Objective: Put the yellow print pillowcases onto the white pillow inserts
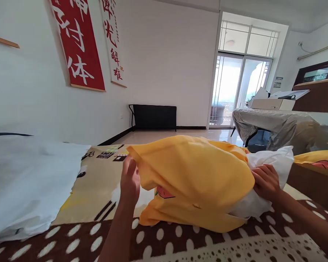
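The person is holding a yellow cover [205, 171] out over a spotted brown and cream blanket [159, 234], and its lower part is resting there, right in front of the body. The left hand [130, 178] is pinching the cover's left corner, the fingers closing narrowly on the cloth and lifting it. The right hand [266, 181] is gripping at the other end, its fingers curling over the yellow edge and the white cloth [282, 160] that is sticking out beside it. A red fruit print [164, 192] is peeking out from under a fold near the left end.

Over on the left, a large white sheet [35, 182] is spreading across the blanket. To the right, another yellow cloth [306, 158] is lying by a brown box [308, 183]. Beyond that, a table [276, 115] is standing under clear plastic, and an open white carton [273, 104] is sitting on it.
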Tool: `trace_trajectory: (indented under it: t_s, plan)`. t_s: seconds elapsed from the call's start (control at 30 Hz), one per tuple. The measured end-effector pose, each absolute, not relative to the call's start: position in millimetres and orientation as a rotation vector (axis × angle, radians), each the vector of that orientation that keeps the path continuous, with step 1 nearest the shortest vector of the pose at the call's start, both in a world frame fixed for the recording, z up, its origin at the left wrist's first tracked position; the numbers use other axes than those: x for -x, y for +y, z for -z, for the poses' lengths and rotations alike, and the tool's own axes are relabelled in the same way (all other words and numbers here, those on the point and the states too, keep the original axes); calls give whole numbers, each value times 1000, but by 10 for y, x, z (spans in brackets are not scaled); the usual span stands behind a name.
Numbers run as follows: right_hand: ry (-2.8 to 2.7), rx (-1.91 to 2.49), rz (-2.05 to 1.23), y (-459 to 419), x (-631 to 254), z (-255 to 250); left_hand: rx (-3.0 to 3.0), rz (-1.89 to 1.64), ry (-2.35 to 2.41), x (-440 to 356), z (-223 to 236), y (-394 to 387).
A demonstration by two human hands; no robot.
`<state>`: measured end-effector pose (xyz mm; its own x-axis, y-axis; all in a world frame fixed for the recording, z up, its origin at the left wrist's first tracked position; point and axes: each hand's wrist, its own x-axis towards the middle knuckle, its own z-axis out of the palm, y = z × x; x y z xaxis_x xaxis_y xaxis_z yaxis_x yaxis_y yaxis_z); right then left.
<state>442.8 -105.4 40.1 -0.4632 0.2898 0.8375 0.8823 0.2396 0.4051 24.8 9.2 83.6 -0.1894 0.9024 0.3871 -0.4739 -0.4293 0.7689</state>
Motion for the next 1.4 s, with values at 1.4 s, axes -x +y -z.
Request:
trace_trajectory:
  t_s: [1.4]
  plan:
    - [-1303, 646, 99, -281, -2566, -529, -2182, -1361, 523, -744, -606, -318]
